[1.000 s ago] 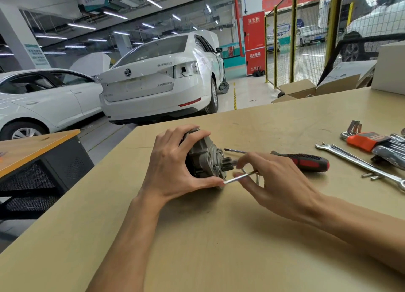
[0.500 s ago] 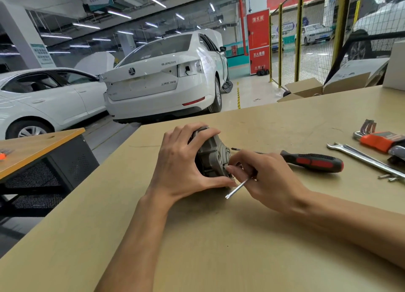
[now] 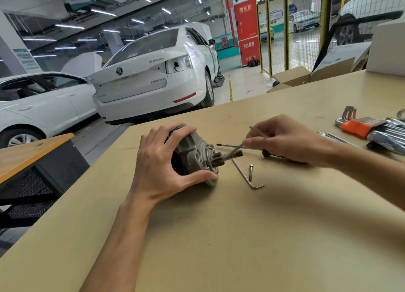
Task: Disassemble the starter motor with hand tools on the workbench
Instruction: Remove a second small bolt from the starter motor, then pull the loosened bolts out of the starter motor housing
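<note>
Tan workbench (image 3: 219,237): left hand (image 3: 162,166) gripping starter motor (image 3: 192,153), right hand (image 3: 289,142) pinching long bolt (image 3: 238,148); could drop, roll off.

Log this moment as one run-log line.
left hand grips starter motor | right hand pinches long bolt by pinion | hex key, loose bolt on workbench

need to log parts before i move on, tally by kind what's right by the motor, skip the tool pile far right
grey metal starter motor: 1
thin silver rod, pinched in the right hand: 1
bent silver L-shaped key: 1
short silver bolt: 1
screwdriver, handle mostly hidden: 1
Total: 5
</note>
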